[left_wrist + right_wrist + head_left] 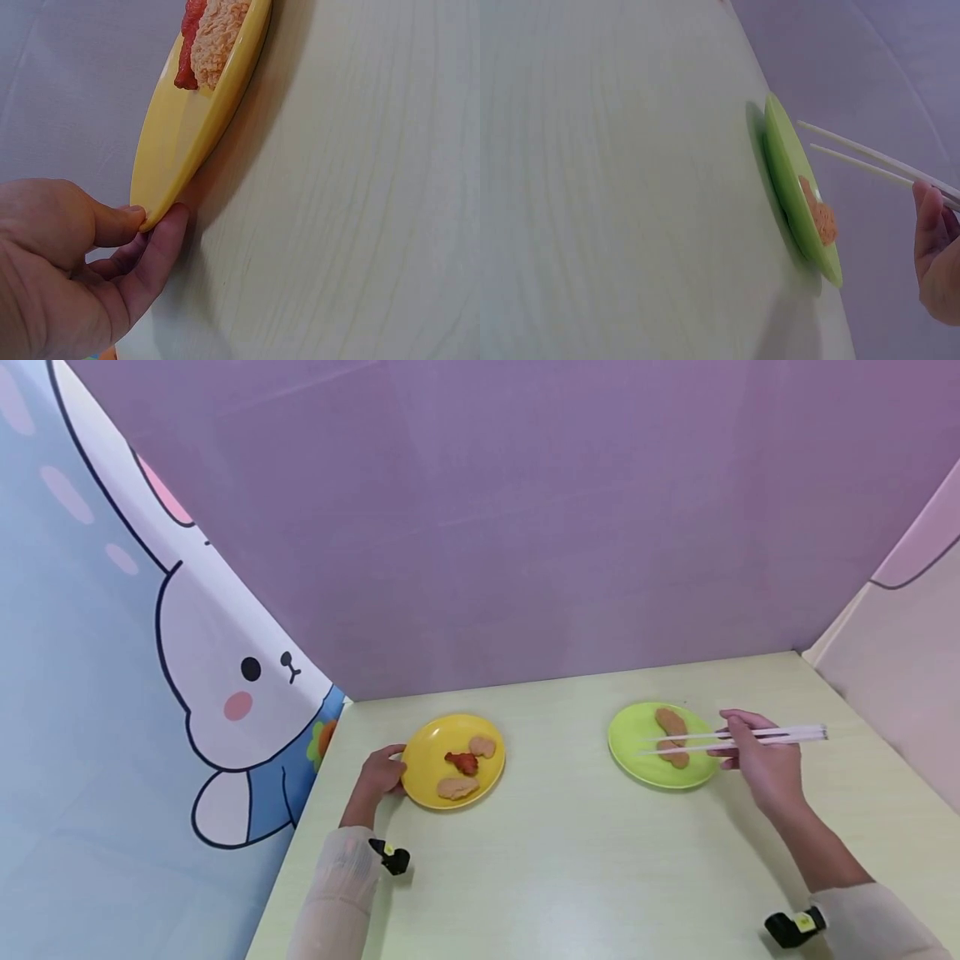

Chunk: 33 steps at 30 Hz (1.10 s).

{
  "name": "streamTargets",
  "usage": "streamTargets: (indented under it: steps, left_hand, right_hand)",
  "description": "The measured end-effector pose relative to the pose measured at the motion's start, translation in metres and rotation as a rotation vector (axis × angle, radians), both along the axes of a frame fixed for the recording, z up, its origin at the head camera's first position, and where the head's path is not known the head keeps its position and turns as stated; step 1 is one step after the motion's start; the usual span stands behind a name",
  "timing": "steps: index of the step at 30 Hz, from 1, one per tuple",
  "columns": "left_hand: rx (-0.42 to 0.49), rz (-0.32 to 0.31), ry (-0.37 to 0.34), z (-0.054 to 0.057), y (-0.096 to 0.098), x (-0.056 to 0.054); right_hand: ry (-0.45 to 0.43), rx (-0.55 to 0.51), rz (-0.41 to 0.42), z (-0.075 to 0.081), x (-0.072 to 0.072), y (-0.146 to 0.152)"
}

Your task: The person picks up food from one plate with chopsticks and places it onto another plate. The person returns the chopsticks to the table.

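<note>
My left hand (382, 772) pinches the left rim of a yellow plate (424, 768), thumb on top and fingers beneath, as the left wrist view shows. On that plate lie a small red drumstick (462, 763) and two tan fried-chicken-like pieces, one (482, 746) behind it and one (457, 788) in front. My right hand (761, 764) holds a pair of white chopsticks (787, 735) above a green plate (630, 752). Their tips are apart with nothing between them. Two brown food pieces rest on the green plate, one (671, 722) behind the other (675, 757).
Both plates are on a pale wood-grain table (555, 860). A purple panel (570, 527) rises at its back edge. Along the left stands a blue panel with a cartoon rabbit (217, 727), and on the right a pale panel (900, 677).
</note>
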State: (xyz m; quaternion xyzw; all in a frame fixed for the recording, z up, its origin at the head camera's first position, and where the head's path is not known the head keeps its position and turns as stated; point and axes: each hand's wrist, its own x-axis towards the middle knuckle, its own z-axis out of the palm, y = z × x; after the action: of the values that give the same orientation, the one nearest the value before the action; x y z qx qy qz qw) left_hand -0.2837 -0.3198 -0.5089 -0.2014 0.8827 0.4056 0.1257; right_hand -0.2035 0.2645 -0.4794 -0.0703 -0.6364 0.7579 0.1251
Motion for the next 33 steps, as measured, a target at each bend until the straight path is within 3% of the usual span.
streamTargets:
  steps: [6, 14, 21, 33]
  left_hand:
    - [-0.001, 0.0, 0.001, -0.001, 0.0, -0.001]
    - [0.001, -0.006, 0.023, -0.003, -0.001, 0.001]
    - [-0.002, -0.006, 0.037, -0.001, 0.001, 0.003]
    - [-0.004, 0.004, 0.029, 0.001, 0.002, 0.005]
  right_hand:
    - [0.003, 0.06, -0.024, -0.002, 0.004, 0.01]
    - [0.009, 0.064, -0.06, 0.0, 0.01, 0.016]
    - [-0.008, 0.167, -0.087, 0.001, 0.014, 0.022]
    - [0.011, 0.233, -0.098, 0.001, 0.019, 0.025]
